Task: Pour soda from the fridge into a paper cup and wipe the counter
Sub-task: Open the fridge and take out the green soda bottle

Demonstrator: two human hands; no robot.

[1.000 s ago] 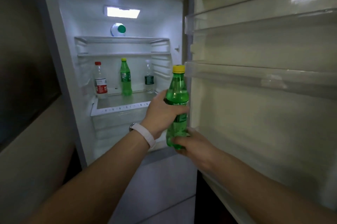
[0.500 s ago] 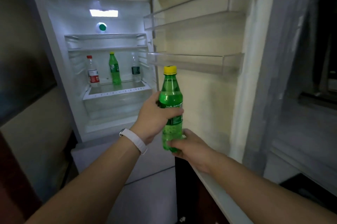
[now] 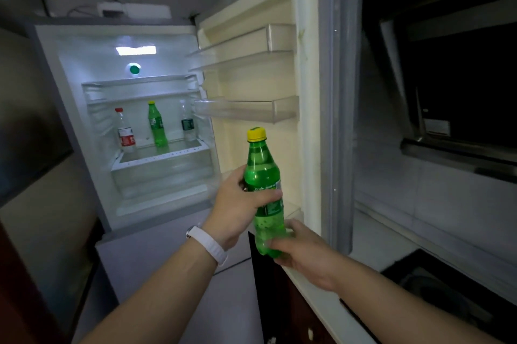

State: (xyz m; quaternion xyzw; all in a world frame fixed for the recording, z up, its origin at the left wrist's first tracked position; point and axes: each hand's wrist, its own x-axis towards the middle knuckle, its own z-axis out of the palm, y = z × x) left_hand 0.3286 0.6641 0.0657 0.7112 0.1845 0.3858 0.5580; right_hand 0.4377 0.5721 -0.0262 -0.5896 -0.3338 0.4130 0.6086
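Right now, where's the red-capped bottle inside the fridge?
In the head view's left half, the red-capped bottle stands upright at the left end of the lit fridge shelf, just left of a green bottle.

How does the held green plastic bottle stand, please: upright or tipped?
Upright: the green plastic bottle has its yellow cap topmost, left hand and right hand gripping.
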